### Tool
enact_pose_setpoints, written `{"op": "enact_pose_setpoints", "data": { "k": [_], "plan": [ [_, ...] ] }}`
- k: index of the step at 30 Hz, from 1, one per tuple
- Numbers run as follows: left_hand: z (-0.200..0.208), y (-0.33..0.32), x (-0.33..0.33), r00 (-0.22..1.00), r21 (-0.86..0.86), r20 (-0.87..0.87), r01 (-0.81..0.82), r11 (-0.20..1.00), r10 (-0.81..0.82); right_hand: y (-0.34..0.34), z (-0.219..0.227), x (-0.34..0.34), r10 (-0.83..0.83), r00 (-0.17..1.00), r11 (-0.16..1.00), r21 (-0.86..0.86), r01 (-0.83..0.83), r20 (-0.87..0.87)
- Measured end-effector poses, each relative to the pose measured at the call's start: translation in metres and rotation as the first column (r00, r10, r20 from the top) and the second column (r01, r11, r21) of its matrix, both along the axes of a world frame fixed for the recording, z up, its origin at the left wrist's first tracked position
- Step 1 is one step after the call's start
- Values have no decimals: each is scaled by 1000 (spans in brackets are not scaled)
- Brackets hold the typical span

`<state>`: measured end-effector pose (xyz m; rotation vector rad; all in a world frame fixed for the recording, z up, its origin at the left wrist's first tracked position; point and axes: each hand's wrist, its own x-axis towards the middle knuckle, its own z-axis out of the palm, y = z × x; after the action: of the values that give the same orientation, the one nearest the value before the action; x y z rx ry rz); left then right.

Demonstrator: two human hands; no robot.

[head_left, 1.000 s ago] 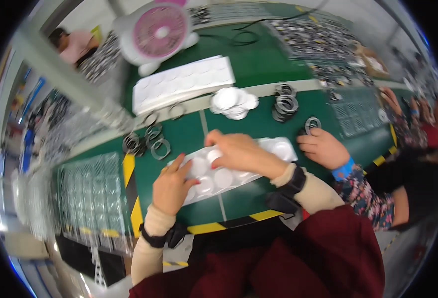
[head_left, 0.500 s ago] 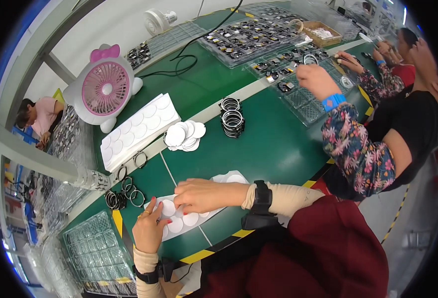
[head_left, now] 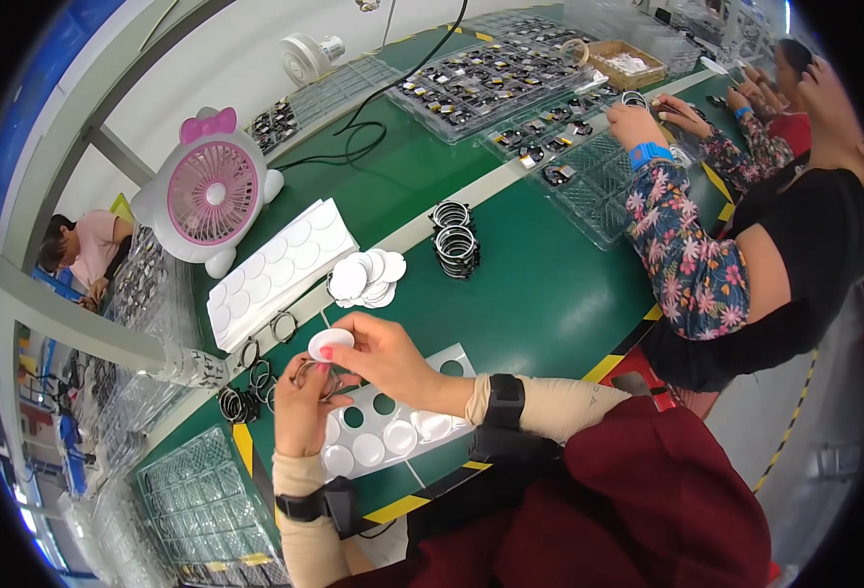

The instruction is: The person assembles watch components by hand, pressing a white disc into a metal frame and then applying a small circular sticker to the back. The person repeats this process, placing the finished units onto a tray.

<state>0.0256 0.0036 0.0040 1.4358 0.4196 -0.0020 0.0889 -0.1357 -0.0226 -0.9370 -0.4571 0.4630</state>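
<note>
Along the near edge of the green table (head_left: 540,294), striped tape (head_left: 398,510) is laid; a fan (head_left: 215,194) is stood at the left. A ring (head_left: 305,370) is held in the curled fingers of the left hand (head_left: 300,412). Just above it, a white disc (head_left: 331,344) is pinched by the right hand (head_left: 390,363). Below both hands, a sheet (head_left: 377,425) is laid, with discs (head_left: 400,436) lined along its near row and green seen through several holes.

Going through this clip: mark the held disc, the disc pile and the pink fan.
Held disc (head_left: 336,339): head view, on its white upper face.
Disc pile (head_left: 364,277): head view, middle of the overlapping white discs.
Pink fan (head_left: 216,193): head view, on the hub of its grille.
</note>
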Motion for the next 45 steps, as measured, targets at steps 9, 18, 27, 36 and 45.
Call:
{"op": "enact_pose_setpoints", "data": {
  "k": [9, 18, 27, 36, 45],
  "plan": [
    [-26, -3, -12, 970, -759, 184, 244, 603, -161, -6, 1, -4, -111, 993, 993, -52, 110, -33],
    [-9, 9, -32, 950, -750, 269, 309, 585, -156, 1, 31, -33, -161, 982, 963, -202, 178, 96],
    [-16, 5, -32, 979, -774, 193, 194, 602, -68, 2, 18, -36, -37, 999, 941, -335, 42, 20],
    [-18, 0, -23, 995, -781, 75, 95, 617, -58, 5, 20, -32, -13, 997, 948, -319, -13, -79],
    [-20, -2, -19, 999, -779, 42, 26, 627, 12, 8, 21, -29, -28, 993, 945, -326, -12, -119]
  ]
}}
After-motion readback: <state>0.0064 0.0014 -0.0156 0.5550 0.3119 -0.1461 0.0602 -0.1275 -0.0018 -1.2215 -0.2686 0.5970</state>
